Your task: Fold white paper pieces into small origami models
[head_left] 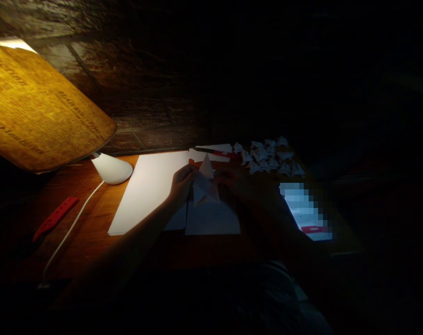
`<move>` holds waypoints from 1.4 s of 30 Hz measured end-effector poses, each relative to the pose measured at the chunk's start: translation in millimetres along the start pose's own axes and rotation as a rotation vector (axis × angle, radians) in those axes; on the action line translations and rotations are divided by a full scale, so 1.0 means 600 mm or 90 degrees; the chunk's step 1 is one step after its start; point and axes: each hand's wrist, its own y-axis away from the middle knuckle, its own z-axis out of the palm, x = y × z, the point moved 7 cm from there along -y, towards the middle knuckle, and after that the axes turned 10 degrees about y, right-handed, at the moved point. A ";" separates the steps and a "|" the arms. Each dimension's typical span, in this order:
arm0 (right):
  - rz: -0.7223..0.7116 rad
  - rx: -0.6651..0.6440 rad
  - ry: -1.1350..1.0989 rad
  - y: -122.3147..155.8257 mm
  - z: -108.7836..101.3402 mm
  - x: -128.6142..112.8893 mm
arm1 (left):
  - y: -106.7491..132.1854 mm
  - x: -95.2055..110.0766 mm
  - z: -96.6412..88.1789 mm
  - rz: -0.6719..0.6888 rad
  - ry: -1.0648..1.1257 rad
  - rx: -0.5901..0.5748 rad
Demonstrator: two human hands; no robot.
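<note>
In dim lamp light, both my hands hold a small white folded paper piece (204, 186) above the wooden table (92, 223). My left hand (181, 184) pinches its left edge, fingers closed. My right hand (234, 181) lies in shadow on its right side, and its fingers look closed on the paper. Under the piece lie flat white sheets (148, 190).
A heap of several small folded paper pieces (270, 156) sits at the back right, beside a red-and-white pen-like tool (214, 152). A lit phone (307, 211) lies at the right. A lamp base (111, 168) with cord, a newspaper-covered shade (36, 111) and a red strip (56, 217) are at left.
</note>
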 end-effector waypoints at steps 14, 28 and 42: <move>-0.070 0.132 0.157 -0.003 -0.020 -0.004 | 0.016 0.000 0.045 0.024 -0.028 -0.188; -0.087 0.114 0.171 0.009 -0.011 -0.012 | 0.008 0.023 0.019 0.087 -0.034 -0.084; -0.161 0.097 0.193 0.002 -0.006 -0.015 | 0.002 0.009 0.005 0.006 0.029 -0.009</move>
